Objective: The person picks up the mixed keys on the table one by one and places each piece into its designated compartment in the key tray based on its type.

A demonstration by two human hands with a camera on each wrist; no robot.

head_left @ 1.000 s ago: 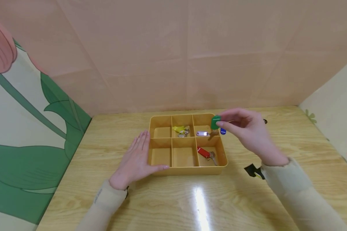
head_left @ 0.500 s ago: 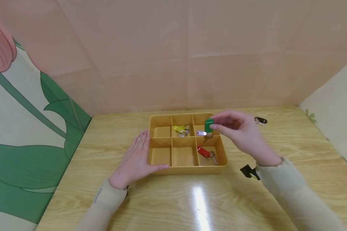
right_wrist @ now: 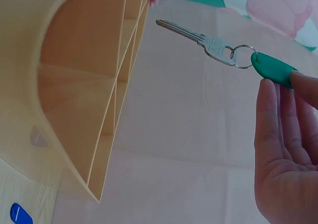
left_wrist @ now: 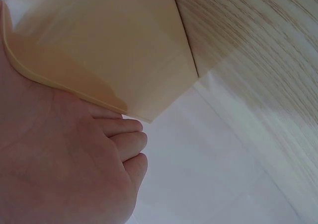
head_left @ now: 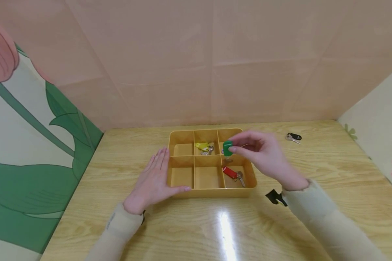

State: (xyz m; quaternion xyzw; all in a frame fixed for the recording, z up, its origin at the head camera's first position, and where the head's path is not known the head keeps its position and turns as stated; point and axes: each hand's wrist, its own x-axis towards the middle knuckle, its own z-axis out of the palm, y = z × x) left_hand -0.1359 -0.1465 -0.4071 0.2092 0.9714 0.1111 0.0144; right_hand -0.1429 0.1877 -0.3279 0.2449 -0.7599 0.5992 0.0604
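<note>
My right hand (head_left: 264,156) pinches a green key tag (head_left: 227,148) between thumb and fingers, above the right columns of a yellow six-compartment organizer tray (head_left: 212,193). In the right wrist view, a silver key (right_wrist: 216,49) dangles by a ring from that tag. With fingers extended, my left hand (head_left: 151,181) rests against the tray's left side, its thumb along the front edge. A yellow-tagged set of keys (head_left: 202,146) lies in the back middle compartment. The front right one holds a red-tagged key (head_left: 230,172). My hand mostly hides a pale tag in the back right compartment.
A key with a black tag (head_left: 294,136) lies on the wooden table (head_left: 183,228) to the right, near the back wall. Only the right wrist view shows a blue tag (right_wrist: 21,214), on the table beside the tray. Patterned panels flank both sides.
My right hand has carried the green key tag left and slightly down over the tray. The black-tagged key has come out from behind that hand. My left hand stays put.
</note>
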